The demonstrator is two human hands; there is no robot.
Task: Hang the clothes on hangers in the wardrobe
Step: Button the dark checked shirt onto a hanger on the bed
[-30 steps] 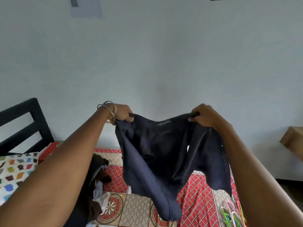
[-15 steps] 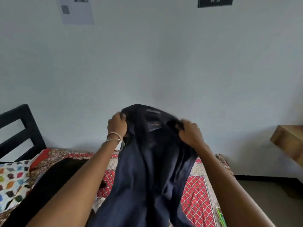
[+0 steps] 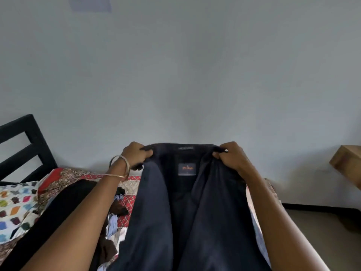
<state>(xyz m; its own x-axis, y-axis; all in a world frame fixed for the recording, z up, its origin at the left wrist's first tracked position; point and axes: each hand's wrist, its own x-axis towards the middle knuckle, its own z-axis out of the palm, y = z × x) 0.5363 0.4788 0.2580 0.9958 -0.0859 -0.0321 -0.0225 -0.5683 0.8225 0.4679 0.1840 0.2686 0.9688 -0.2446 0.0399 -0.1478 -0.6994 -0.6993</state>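
A: so what's in hand? One jacket [image 3: 187, 212], dark navy, smooth woven cloth, collar up, at center frame, long axis running down to the bottom edge. Square label under the collar.

B: grip? Left hand [image 3: 135, 154] and right hand [image 3: 232, 156], fingers curled tight around the collar ends, one each side. Two thin metal bangles [image 3: 121, 167] on the left wrist.

A: below, lower left: bed [image 3: 129, 180] with red patterned quilt, a heap of clothes [image 3: 115, 222], one black slatted headboard [image 3: 25, 145].

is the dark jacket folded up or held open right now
Held open. The left hand and right hand grip the navy jacket at the collar, fronts parted, inner label showing.
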